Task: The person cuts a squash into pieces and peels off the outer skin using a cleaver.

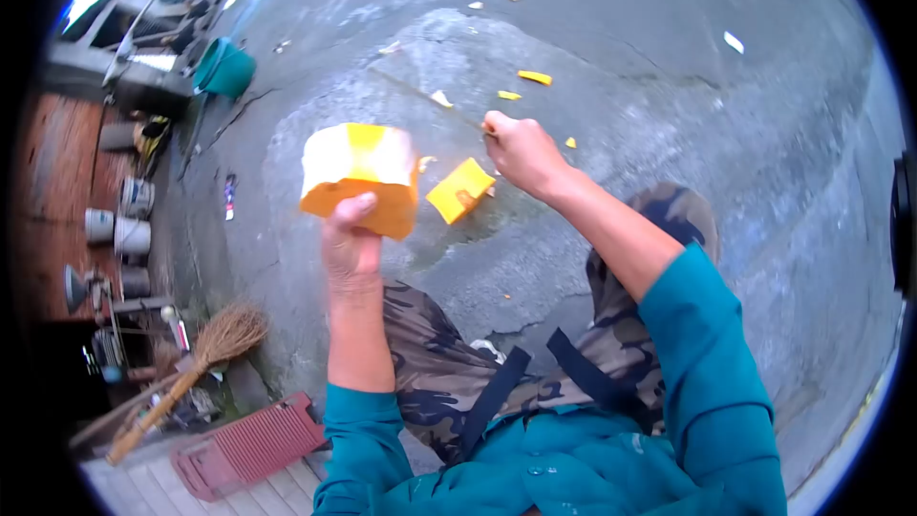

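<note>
My left hand (pixel 351 244) grips a thick yellow-orange block (pixel 368 193) from below, its thumb pressed on the near face. The block's upper part is bright white and yellow; I cannot tell its material. Closed around the handle of a long thin knife (pixel 425 96), my right hand (pixel 523 153) is to the right of the block. The blade is motion-blurred and points up and left, apart from the block. Between my hands and lower down, a smaller yellow chunk (pixel 460 191) lies on the ground. Beyond it are yellow offcuts, among them a strip (pixel 535 77).
Cracked grey concrete (pixel 764 191) spreads around me. A green bucket (pixel 225 68) stands at the upper left, with pale buckets (pixel 134 235) farther left. A straw broom (pixel 224 334) and a reddish ridged plastic piece (pixel 253 444) lie at lower left. My knees flank the work area.
</note>
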A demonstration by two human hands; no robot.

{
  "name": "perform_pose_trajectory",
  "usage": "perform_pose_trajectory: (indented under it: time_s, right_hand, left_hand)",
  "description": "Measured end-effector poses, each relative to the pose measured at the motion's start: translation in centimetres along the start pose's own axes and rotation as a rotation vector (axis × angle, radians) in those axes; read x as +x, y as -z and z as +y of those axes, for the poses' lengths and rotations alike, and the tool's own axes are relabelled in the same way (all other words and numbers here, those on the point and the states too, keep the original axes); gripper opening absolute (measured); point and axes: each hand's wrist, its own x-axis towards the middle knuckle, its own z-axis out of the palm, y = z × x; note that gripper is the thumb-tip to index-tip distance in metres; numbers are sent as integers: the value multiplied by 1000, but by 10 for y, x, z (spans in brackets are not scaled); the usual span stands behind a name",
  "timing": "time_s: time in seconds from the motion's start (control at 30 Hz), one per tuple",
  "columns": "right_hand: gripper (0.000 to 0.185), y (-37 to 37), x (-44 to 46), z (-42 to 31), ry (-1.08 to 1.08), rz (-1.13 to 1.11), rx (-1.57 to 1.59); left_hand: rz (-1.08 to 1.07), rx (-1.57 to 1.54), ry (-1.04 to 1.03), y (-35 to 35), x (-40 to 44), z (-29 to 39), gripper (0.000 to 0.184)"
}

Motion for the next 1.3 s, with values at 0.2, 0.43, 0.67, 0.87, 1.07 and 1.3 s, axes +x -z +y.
perform_pose_trajectory:
  time_s: [0.2, 0.43, 0.67, 0.87, 1.07, 1.3]
  right_hand:
    - [23, 16, -41, -81, 704, 237, -151]
    - [33, 14, -44, -88, 781, 226, -142]
    - [23, 14, -44, -83, 736, 237, -193]
    - [16, 9, -36, -65, 644, 226, -203]
    - [13, 1, -24, -32, 416, 164, -110]
    - [18, 17, -37, -64, 693, 201, -163]
  left_hand:
    - [-169, -5, -133, 11, -13, -15, 52]
    - [-166, 32, -134, 21, -16, -14, 55]
    - [-167, 50, -136, 23, -19, -12, 59]
    - [-149, 106, -149, 21, -8, -21, 62]
    - [-159, 259, -74, -7, -6, -16, 68]
    - [-206, 197, -87, 6, -3, -15, 69]
